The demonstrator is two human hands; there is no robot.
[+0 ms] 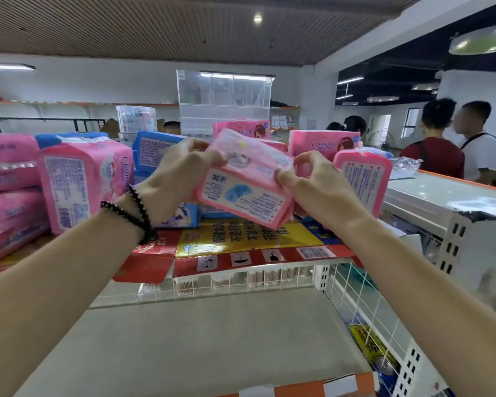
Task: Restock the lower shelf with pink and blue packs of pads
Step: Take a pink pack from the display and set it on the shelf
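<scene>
A pink pack of pads (245, 181) is held up in front of me, tilted, above the top shelf. My left hand (178, 173) grips its upper left edge; my right hand (312, 181) pinches its right end. More pink packs (78, 184) and a blue pack (152, 151) stand on the top shelf, which is lined with flattened red and yellow cardboard (241, 242). The lower shelf (198, 339) lies below, a bare grey board with nothing on it.
A white wire divider (355, 293) closes the lower shelf's right side, with cans behind it. A white shelf unit (447, 204) stands to the right. Two people (453, 141) stand at the back right. A clear plastic case (224, 101) rises behind the packs.
</scene>
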